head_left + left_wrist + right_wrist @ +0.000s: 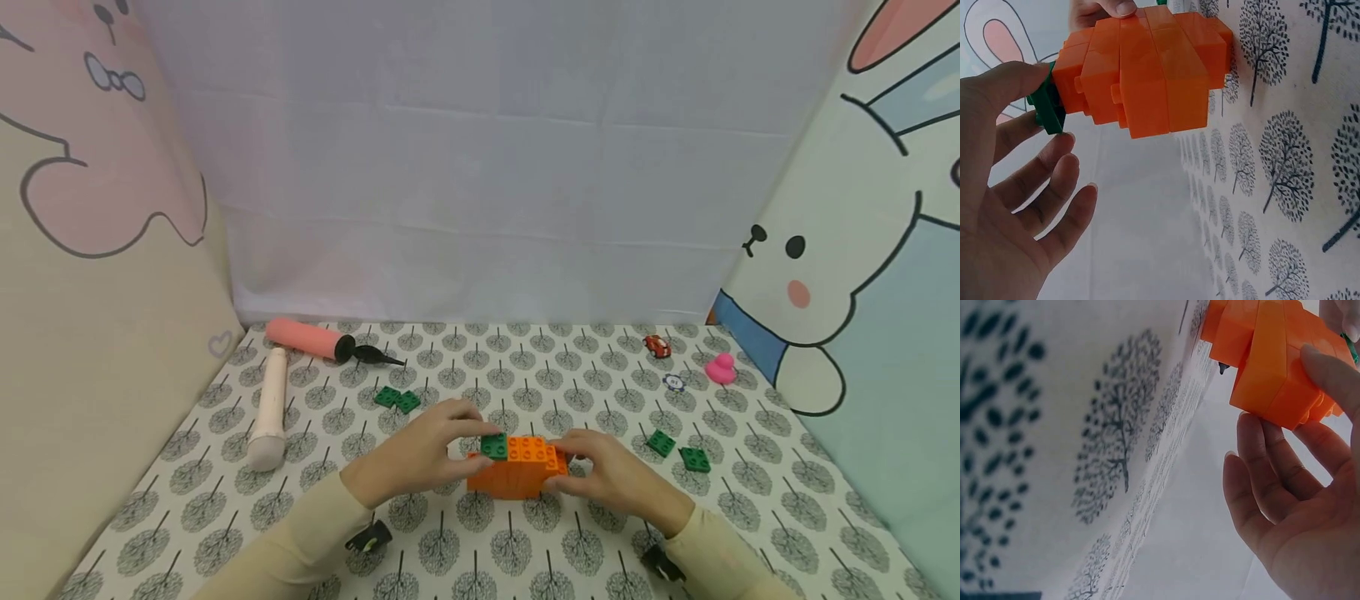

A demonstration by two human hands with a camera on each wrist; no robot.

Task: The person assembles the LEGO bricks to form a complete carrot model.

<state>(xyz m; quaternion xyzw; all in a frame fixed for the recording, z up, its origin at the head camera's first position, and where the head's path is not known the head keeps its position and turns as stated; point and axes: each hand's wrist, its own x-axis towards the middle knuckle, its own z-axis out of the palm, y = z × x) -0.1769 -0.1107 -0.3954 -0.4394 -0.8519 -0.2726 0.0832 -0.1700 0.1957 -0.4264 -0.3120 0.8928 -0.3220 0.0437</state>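
Observation:
A stepped build of orange toy bricks (517, 481) stands at the front middle of the table. On its top left, my left hand (420, 450) pinches a flat green brick (494, 447) between thumb and index finger. The left wrist view shows this green brick (1050, 103) right at the end of the orange bricks (1147, 75), with the other fingers spread loosely. My right hand (611, 475) grips the right end of the build. In the right wrist view its thumb lies on one face of the orange bricks (1266, 362) and fingertips support the opposite side.
Two green bricks (387, 397) lie behind the left hand, two more (661, 443) beyond the right. At the back left are a pink pump (307, 338) and a pale tube (272, 400). A red toy car (657, 347), a chip (674, 382) and a pink duck (722, 369) sit back right.

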